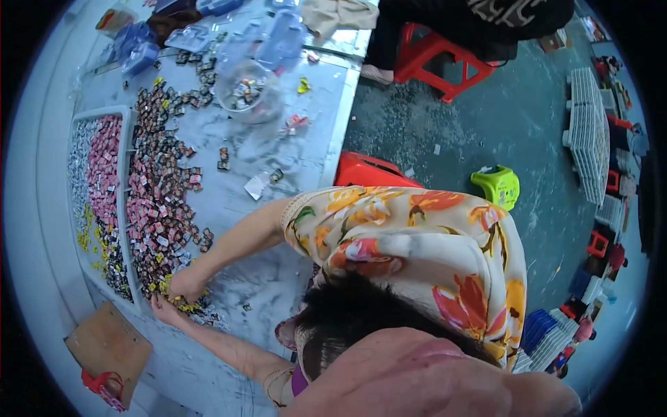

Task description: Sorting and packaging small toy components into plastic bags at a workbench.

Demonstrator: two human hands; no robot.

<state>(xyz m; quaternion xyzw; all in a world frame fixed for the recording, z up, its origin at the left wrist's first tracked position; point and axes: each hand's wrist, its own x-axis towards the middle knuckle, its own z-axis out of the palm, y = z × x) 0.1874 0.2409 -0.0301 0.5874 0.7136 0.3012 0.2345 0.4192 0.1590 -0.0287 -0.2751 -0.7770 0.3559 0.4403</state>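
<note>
Both my arms reach across the marbled white table to the near end of a long heap of small printed pieces [156, 201], dark, pink and yellow, perhaps wrapped sweets. My right hand [187, 283] is curled down over yellow pieces [184, 304], its fingertips mostly hidden. Close beside it, my left hand [164, 310] has bent fingers at the heap's edge, against the same pieces. What either hand grips is too small to make out. Alongside the heap lies a white-rimmed tray [125, 174] of similar pieces, grouped in silver, pink, yellow and dark patches.
A clear round tub [244, 89] holding some pieces stands near blue plastic trays [281, 42]. A cardboard box [110, 347] is beside the table. Red stools [445, 62] and a lime-green stool [499, 186] stand on the floor. Another person in dark clothes [479, 21] sits nearby.
</note>
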